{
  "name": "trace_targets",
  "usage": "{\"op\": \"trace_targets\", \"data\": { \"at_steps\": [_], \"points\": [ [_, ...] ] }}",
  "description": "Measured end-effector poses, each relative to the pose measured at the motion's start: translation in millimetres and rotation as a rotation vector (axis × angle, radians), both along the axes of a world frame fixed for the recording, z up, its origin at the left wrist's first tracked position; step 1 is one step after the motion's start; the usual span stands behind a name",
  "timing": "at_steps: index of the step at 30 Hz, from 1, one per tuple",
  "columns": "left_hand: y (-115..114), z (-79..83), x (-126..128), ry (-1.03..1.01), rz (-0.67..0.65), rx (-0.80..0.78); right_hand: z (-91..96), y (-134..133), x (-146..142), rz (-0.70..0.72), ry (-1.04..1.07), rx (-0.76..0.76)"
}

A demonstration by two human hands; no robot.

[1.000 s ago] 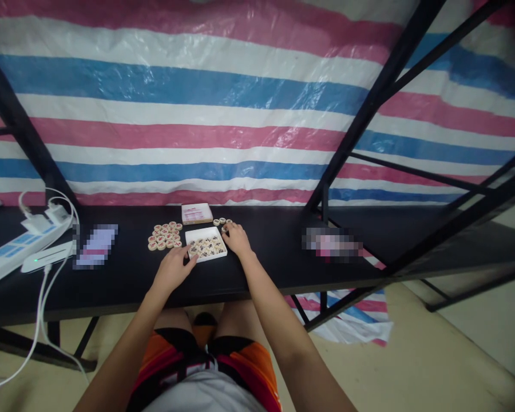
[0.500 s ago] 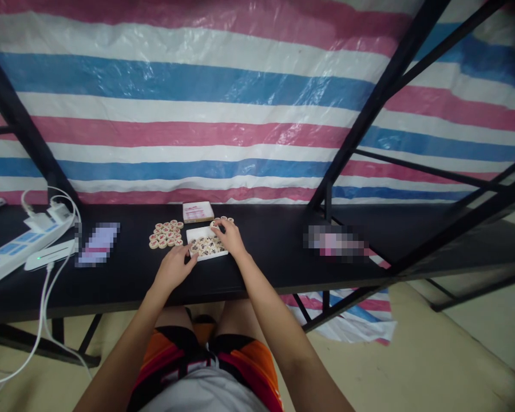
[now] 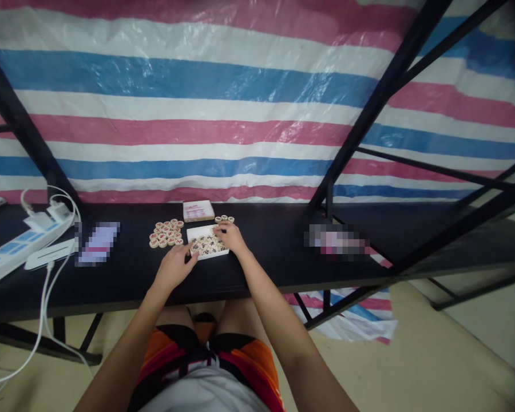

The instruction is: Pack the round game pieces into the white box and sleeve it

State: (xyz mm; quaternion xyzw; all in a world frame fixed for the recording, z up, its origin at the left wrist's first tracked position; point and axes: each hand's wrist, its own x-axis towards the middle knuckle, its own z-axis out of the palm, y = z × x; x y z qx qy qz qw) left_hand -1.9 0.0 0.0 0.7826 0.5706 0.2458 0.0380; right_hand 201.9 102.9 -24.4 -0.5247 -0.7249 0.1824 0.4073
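An open white box [image 3: 191, 233] on the black table holds several round Chinese chess pieces with black characters [image 3: 206, 245]. My left hand [image 3: 175, 266] grips the box's left front corner, thumb toward the front edge and fingers along the side. Over the right back part of the box, my right hand [image 3: 232, 236] has its fingertips pinched on a chess piece, mostly covered by the fingers. Close to the box on the left lie several chess pieces with red characters [image 3: 166, 233], grouped in rows. Three more pieces [image 3: 224, 218] sit just behind my right hand.
Behind the box lies a white and pink box lid [image 3: 198, 210]. A power strip [image 3: 15, 249] with plugs and white cables, a white device [image 3: 50, 254] and a blurred phone-like item [image 3: 98, 244] are at left. A blurred object [image 3: 337, 239] lies at right. Black metal bars [image 3: 356, 137] frame the table.
My right hand has come slightly nearer and down, from beside the loose pieces to over the box, uncovering the three pieces behind. My left hand stays on the box.
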Motion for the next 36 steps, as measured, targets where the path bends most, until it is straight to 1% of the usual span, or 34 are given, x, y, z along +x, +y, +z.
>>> {"op": "trace_targets", "data": {
  "at_steps": [7,13,16,21,23,25,28,31,33,36],
  "points": [
    [0,-0.6,0,0.016,0.005,-0.007,0.0,-4,5,-0.006,0.007,-0.022],
    [1,-4.0,-1,0.017,0.007,0.010,-4.4,-4,7,0.027,0.002,0.034],
    [0,-2.6,0,0.014,0.007,0.005,-4.8,-5,7,0.030,-0.020,0.025],
    [-1,1.2,1,0.010,0.011,-0.002,0.2,-7,8,0.016,-0.087,0.029],
    [-1,1.1,1,0.010,0.009,-0.008,2.2,-7,12,-0.043,-0.145,0.052],
    [0,0.0,1,0.007,0.009,-0.008,3.2,-7,17,-0.157,-0.243,0.048],
    [1,-1.9,-1,0.004,0.012,-0.003,3.0,-6,25,-0.312,-0.437,-0.030],
    [1,-2.4,-1,0.003,0.017,-0.006,2.9,-5,27,-0.337,-0.550,-0.095],
    [1,-2.0,-1,0.003,0.016,-0.003,4.1,-5,26,-0.337,-0.570,-0.107],
    [0,-1.0,0,0.003,0.015,0.002,7.2,-6,23,-0.391,-0.564,-0.091]
  ]
}}
